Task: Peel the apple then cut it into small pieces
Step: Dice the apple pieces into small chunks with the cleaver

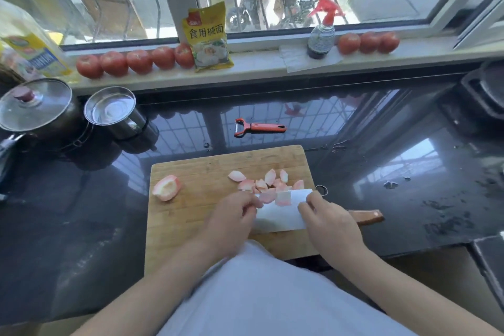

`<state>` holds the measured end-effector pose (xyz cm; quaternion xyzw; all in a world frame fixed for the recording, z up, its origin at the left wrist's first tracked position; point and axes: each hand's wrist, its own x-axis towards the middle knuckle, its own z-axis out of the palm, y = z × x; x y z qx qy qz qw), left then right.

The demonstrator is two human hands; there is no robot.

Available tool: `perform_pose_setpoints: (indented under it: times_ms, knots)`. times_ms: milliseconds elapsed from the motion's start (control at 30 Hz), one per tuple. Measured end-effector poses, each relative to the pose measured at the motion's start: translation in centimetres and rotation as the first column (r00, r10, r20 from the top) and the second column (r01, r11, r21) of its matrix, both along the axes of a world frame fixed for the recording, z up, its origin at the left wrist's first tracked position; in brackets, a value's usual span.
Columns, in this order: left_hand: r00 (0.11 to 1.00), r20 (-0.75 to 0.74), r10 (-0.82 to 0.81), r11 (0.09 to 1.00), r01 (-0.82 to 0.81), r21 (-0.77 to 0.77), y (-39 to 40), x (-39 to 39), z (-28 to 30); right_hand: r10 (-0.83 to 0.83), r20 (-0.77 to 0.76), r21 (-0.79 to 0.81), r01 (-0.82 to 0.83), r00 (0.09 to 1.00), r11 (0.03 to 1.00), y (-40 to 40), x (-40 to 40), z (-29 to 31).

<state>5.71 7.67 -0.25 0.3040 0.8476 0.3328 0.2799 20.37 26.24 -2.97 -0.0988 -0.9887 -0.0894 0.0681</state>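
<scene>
On the wooden cutting board (pixel 191 215) lies a peeled, pinkish apple chunk (pixel 167 188) at the left. Several small apple pieces (pixel 268 183) are scattered at the board's far right. A cleaver (pixel 281 215) lies tilted across the board's right side, two pieces resting on its broad blade, and its wooden handle (pixel 366 217) pokes out to the right. My right hand (pixel 330 224) grips the cleaver where blade meets handle. My left hand (pixel 231 224) has its fingers curled at the blade's left end; whether they pinch a piece is hidden.
A red peeler (pixel 257 127) lies on the dark glossy counter behind the board. A lidded pot (pixel 35 106) and a steel cup (pixel 114 112) stand at the left. Tomatoes (pixel 136 61), a yellow packet (pixel 208 38) and a spray bottle (pixel 321 33) line the windowsill. A stove (pixel 482 93) is at the right.
</scene>
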Motion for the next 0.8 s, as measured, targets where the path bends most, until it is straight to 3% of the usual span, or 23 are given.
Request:
perform_pose_setpoints:
  times_ms: [67, 100, 267, 333, 400, 467, 500, 567, 633, 667, 700, 800]
  knots:
    - [0.942, -0.027, -0.334, 0.932, 0.326, -0.157, 2.1, 0.9, -2.2, 0.029, -0.027, 0.007, -0.029, 0.999, 1.000, -0.1, 0.0, -0.5]
    - [0.917, -0.015, -0.398, 0.902, 0.388, -0.188, 3.0, 1.5, -2.9, 0.043, -0.047, 0.015, -0.042, 0.998, 0.999, -0.3, 0.0, -0.8]
    - [0.904, -0.120, -0.410, 0.875, 0.353, -0.332, 5.1, 2.0, -4.6, 0.071, -0.068, 0.015, -0.070, 0.995, 0.997, -0.2, 0.8, -1.0]
    - [0.927, -0.105, -0.360, 0.895, 0.311, -0.321, 5.5, 1.3, -5.4, 0.076, -0.005, -0.022, -0.076, 0.997, 0.997, 0.5, 1.6, -1.2]
    - [0.971, -0.084, -0.224, 0.956, 0.202, -0.215, 5.7, 1.1, -5.6, 0.083, 0.048, -0.063, -0.080, 0.995, 0.995, 1.3, 2.4, -1.1]
    - [1.000, -0.010, 0.014, 0.999, -0.015, -0.048, 5.5, 1.0, -5.0, 0.061, 0.085, -0.093, -0.053, 0.994, 0.994, 2.0, 3.0, -0.8]
    - [0.981, 0.103, 0.166, 0.985, -0.169, 0.022, 5.3, 0.8, -4.5, 0.052, 0.096, -0.106, -0.041, 0.994, 0.993, 2.3, 3.3, -0.7]
    - [0.827, 0.400, 0.396, 0.873, -0.474, 0.116, 4.7, -0.1, -3.6, 0.035, 0.106, -0.138, -0.020, 0.994, 0.990, 2.8, 3.9, -0.9]
    - [0.604, 0.662, 0.442, 0.736, -0.667, 0.117, 4.4, -1.0, -2.9, 0.020, 0.100, -0.168, -0.003, 0.995, 0.986, 3.1, 4.2, -1.3]
    - [0.547, 0.720, 0.428, 0.716, -0.691, 0.099, 4.4, -1.4, -2.8, 0.020, 0.092, -0.182, -0.003, 0.996, 0.983, 3.1, 4.3, -1.4]
    - [0.557, 0.717, 0.418, 0.739, -0.668, 0.088, 4.6, -1.7, -2.9, 0.024, 0.081, -0.194, -0.007, 0.996, 0.981, 3.0, 4.3, -1.5]
    - [0.716, 0.566, 0.409, 0.861, -0.508, 0.021, 6.0, -2.1, -2.9, 0.022, 0.046, -0.234, -0.011, 0.999, 0.972, 2.0, 4.5, -1.1]
